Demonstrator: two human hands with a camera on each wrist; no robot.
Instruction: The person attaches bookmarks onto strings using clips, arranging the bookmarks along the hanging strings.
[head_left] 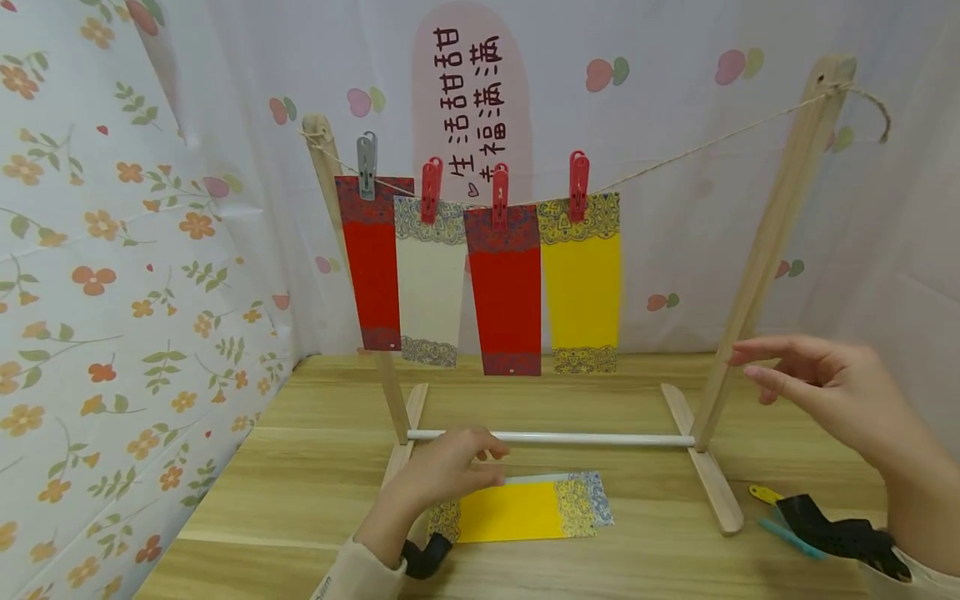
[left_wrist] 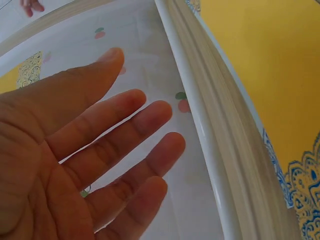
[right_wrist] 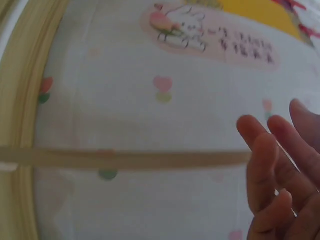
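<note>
My left hand [head_left: 450, 467] hovers low over a yellow patterned card [head_left: 510, 510] on the table, fingers loosely spread and holding nothing. Under that card, a pale card with a blue pattern [head_left: 600, 500] peeks out. My right hand [head_left: 840, 392] hangs in the air by the right wooden post [head_left: 772, 217], fingers relaxed and bare. From a twine line [head_left: 697, 152] hang a red card [head_left: 375, 283] on a grey clothespin [head_left: 366, 167], then a cream card [head_left: 429, 287], another red card [head_left: 510, 300] and a yellow card [head_left: 583, 292], these three on red clothespins [head_left: 577, 185].
The line is tied between the right post and a left wooden post [head_left: 324, 150]. A white rod [head_left: 585, 438] joins their feet. Yellow [head_left: 765, 494] and teal [head_left: 791, 537] pieces lie at the right, partly behind the black wrist strap. Patterned cloth [head_left: 660, 250] stands behind.
</note>
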